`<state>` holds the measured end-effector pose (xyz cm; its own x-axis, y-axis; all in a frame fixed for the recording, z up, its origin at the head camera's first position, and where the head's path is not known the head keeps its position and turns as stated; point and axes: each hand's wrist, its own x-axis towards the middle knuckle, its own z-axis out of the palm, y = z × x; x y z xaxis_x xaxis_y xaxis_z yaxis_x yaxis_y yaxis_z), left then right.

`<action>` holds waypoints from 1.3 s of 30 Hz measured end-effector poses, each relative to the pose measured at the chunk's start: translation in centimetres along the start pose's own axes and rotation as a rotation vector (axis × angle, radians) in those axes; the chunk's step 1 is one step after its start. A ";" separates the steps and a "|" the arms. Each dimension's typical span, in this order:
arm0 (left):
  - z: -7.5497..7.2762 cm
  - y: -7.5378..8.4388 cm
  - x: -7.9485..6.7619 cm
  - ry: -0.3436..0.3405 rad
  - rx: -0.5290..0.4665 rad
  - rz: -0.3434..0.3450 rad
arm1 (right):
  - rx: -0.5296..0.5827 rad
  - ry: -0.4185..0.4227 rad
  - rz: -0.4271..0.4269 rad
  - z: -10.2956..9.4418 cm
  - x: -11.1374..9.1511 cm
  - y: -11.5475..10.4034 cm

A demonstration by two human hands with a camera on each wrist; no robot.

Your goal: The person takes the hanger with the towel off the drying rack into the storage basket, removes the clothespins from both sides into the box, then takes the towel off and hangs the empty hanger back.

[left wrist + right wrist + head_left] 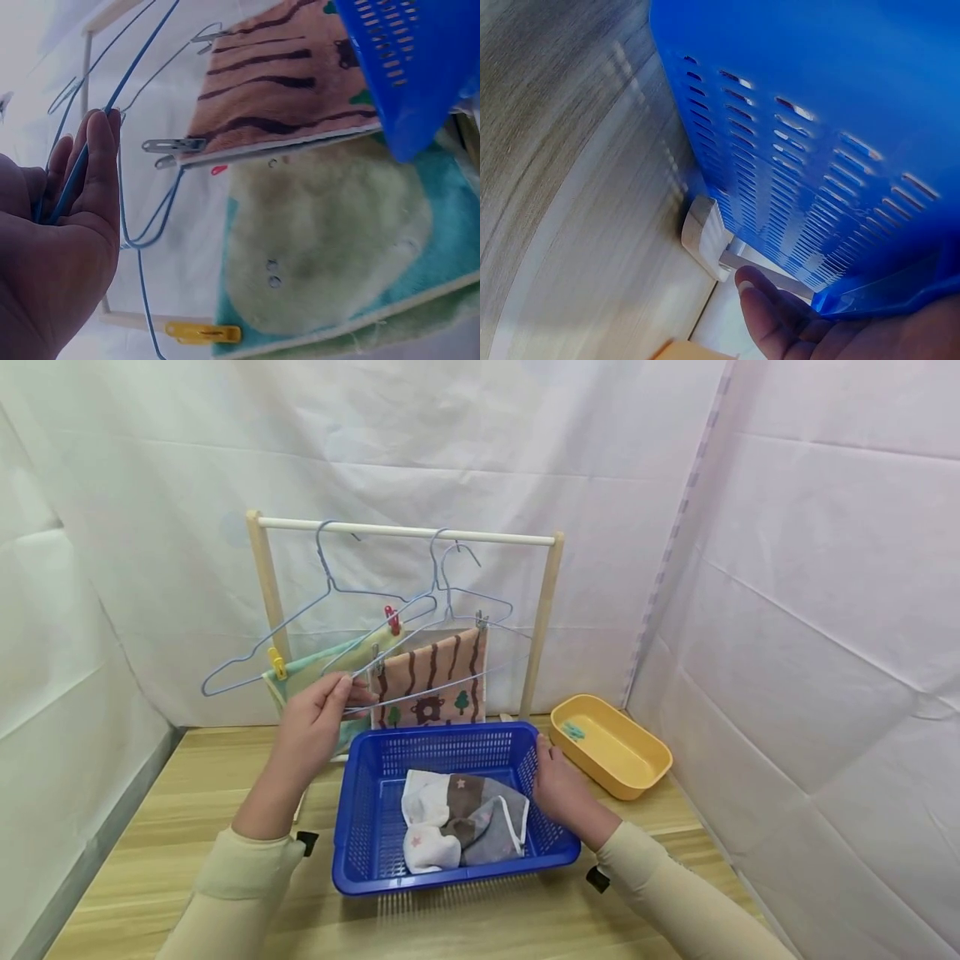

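Note:
My left hand (318,718) pinches a blue wire hanger (420,697) by its lower left end. That hanger's hook reaches up to the rack's white rod; whether it hangs on it I cannot tell. With my right hand (562,785) I grip the right rim of a blue plastic basket (450,881). Inside lies a crumpled white, brown and grey cloth (480,818) with small stars. Behind the basket, a brown-striped towel (262,82) hangs from another hanger by metal clips (174,145). Left of it, a green and teal towel (330,240) hangs by yellow and red clothespins.
A wooden rack (546,627) with a white rod (495,537) stands at the back of the table (187,827). To the right of the basket is a yellow tray (615,747) holding green clothespins (573,731). White sheets (810,652) enclose the table.

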<state>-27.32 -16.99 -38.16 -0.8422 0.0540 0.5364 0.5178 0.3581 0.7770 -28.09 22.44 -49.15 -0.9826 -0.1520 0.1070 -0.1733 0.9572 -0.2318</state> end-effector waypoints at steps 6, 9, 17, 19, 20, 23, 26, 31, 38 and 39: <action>0.6 1.4 2.0 0.001 0.013 0.027 | -0.002 0.014 -0.015 0.2 0.0 0.0; 1.1 2.2 3.1 0.016 0.054 0.039 | 0.012 0.009 -0.014 0.2 0.0 0.0; 2.8 3.8 5.7 0.058 0.142 0.073 | 0.018 0.014 -0.024 0.2 0.1 0.1; 3.3 4.1 6.3 0.047 0.120 0.085 | 0.018 0.010 -0.024 0.2 0.0 0.1; 3.5 4.2 6.5 0.043 0.117 0.092 | 0.018 0.007 -0.022 0.2 0.0 0.0; 4.4 4.5 7.3 0.036 0.112 0.117 | 0.027 -0.001 -0.011 0.1 -0.1 0.0; 5.2 4.8 7.8 0.041 0.117 0.123 | 0.031 -0.008 -0.001 0.1 -0.1 0.0; 6.5 5.1 8.3 0.042 0.132 0.117 | 0.026 0.002 -0.002 0.2 -0.1 0.1; 8.0 4.9 8.4 0.047 0.192 0.140 | 0.034 0.008 -0.008 0.2 0.0 0.1; 8.2 4.8 8.4 0.047 0.201 0.142 | 0.037 0.008 -0.007 0.1 0.0 0.1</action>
<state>-33.14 -7.15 -32.66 -0.7532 0.0753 0.6535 0.5858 0.5289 0.6141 -28.08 22.48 -49.31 -0.9808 -0.1569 0.1160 -0.1829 0.9464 -0.2661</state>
